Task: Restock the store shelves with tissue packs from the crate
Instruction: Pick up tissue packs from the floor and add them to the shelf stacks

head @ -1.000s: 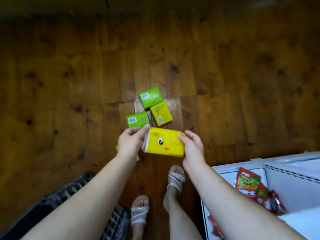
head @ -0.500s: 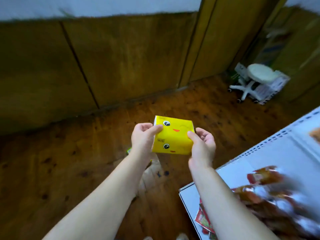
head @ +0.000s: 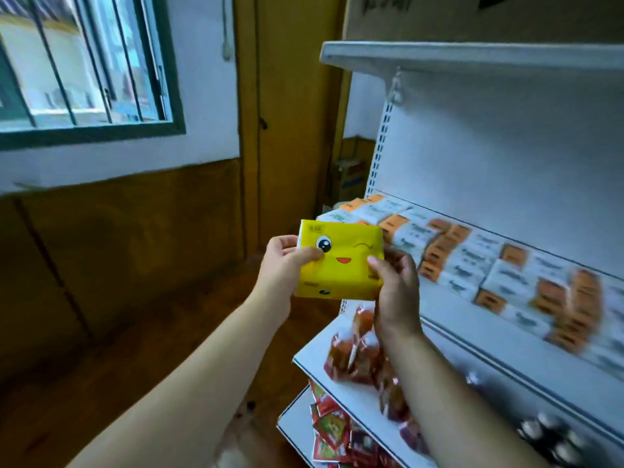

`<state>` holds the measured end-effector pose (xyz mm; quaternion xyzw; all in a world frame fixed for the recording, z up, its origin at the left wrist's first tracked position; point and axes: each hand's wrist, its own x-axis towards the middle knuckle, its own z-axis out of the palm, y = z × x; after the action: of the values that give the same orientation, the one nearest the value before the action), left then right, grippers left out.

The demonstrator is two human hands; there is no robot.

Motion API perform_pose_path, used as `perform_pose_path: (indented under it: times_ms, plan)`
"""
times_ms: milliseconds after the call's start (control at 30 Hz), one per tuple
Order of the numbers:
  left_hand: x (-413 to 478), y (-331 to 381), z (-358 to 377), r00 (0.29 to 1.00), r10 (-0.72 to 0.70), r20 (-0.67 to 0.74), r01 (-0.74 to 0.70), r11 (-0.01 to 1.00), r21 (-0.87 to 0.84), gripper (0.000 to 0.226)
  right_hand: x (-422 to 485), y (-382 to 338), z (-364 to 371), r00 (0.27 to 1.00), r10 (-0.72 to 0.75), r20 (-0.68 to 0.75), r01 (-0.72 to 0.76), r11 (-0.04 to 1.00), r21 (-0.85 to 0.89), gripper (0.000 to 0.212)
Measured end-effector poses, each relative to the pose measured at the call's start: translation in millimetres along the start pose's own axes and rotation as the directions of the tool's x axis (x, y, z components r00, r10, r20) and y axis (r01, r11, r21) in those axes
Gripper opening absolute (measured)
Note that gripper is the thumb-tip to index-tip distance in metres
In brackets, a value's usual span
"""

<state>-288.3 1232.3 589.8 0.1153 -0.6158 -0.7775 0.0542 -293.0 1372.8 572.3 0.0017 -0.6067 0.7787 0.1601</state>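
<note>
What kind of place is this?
Probably a small shop: white slotted retail shelving, rows of orange-and-white tissue packs on it, red snack packets below.

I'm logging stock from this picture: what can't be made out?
Head view throughout:
- Lettering on the white-and-orange packs: motion blur.
- Side edges of the yellow tissue pack: covered by left hand and right hand.
- Lower right, dark round tops: blurred, too small.
- The crate: outside the frame.
</note>
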Motion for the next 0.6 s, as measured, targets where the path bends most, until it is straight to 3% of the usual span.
perform_pose_path:
  times_ms: [167,333,433,600]
  plan:
    - [-69.2,3.6,82.5,0.979,-0.012,0.202,0.019,0.999,-0.031,0.036,-33.8,-63.4,-94.9,0.990,-0.049,-0.134,0.045,0.999,-0.029,0.023]
    - [-125.8,-3.8,161.0,0.899,-0.031,0.437,0.028,1.000,0.012,0.048,-74.5,-108.8,-183.0,0.948,-0.072,-0.310,0.049,0.995,-0.083,0.025]
    - [-163.5,-13.6,204.0,0.815,-0.054,0.577,0.024,0.998,0.060,0.051,-106.7,-130.6,-231.0,0.868,-0.111,-0.485,0.090,0.994,-0.067,0.024]
    - [-229.6,-33.6,259.2,0.613,-0.113,0.782,0.014,0.991,0.132,0.062,-167.3,-153.5,-300.5,0.676,-0.126,-0.726,0.120,0.991,-0.060,0.020]
